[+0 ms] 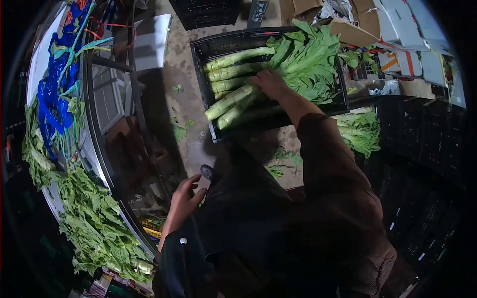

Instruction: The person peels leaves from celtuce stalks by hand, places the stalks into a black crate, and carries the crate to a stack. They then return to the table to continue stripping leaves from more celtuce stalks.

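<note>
My right hand (270, 83) reaches into a black plastic crate (325, 109) and is closed over celtuce stalks (229, 103), near where the stems meet the leaves. Several thick pale-green stems lie side by side, cut ends toward the left. Their broad leaves (310, 69) fill the crate's right side. The front pair of stems lies at a slant across the others. My left hand (185, 198) hangs low beside my body with nothing in it. Its fingers are loosely bent, with the thumb apart.
A framed table (107, 174) on the left bears leafy greens (94, 218) and blue plastic (52, 94). More celtuce (360, 131) lies right of the crate. Black crates (422, 144) stand at the right, a cardboard box (350, 30) behind. Leaf scraps litter the wet floor (198, 149).
</note>
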A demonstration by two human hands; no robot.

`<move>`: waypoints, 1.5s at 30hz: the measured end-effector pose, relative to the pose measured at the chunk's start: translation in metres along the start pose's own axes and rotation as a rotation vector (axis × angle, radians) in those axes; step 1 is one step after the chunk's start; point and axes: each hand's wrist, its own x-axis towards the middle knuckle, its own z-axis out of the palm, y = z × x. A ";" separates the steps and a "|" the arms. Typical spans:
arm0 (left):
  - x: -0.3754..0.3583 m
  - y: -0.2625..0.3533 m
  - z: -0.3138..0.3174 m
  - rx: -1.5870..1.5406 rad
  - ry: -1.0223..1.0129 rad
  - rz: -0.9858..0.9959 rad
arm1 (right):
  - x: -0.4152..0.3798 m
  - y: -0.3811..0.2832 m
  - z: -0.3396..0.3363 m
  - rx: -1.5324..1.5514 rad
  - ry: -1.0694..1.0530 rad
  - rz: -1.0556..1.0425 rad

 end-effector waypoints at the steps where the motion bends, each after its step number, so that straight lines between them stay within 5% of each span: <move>1: 0.001 -0.005 0.002 -0.026 -0.011 -0.029 | 0.002 0.001 0.006 0.004 0.001 0.024; 11: 0.010 -0.004 0.010 -0.051 -0.033 -0.072 | 0.002 0.012 0.005 0.069 -0.077 -0.052; 14: 0.006 0.002 0.005 -0.019 -0.062 -0.103 | -0.001 0.006 0.011 0.004 0.091 -0.088; 20: 0.005 -0.001 0.004 -0.054 -0.035 -0.090 | -0.037 0.015 0.025 -0.109 -0.317 -0.112; 26: 0.009 0.003 0.005 -0.106 -0.041 -0.139 | -0.045 0.000 0.048 -0.186 -0.226 0.024; 28: 0.010 -0.003 0.007 -0.100 -0.049 -0.146 | -0.035 -0.002 0.033 -0.146 -0.467 0.329; 37: 0.017 0.012 0.012 -0.058 -0.078 -0.190 | -0.066 0.019 0.144 -0.129 -0.251 0.254; 40: 0.016 0.007 0.015 -0.066 -0.077 -0.243 | -0.047 0.009 0.122 -0.149 -0.448 0.302; 45: 0.022 0.019 0.013 -0.022 -0.087 -0.243 | -0.062 0.014 0.132 -0.082 -0.460 0.278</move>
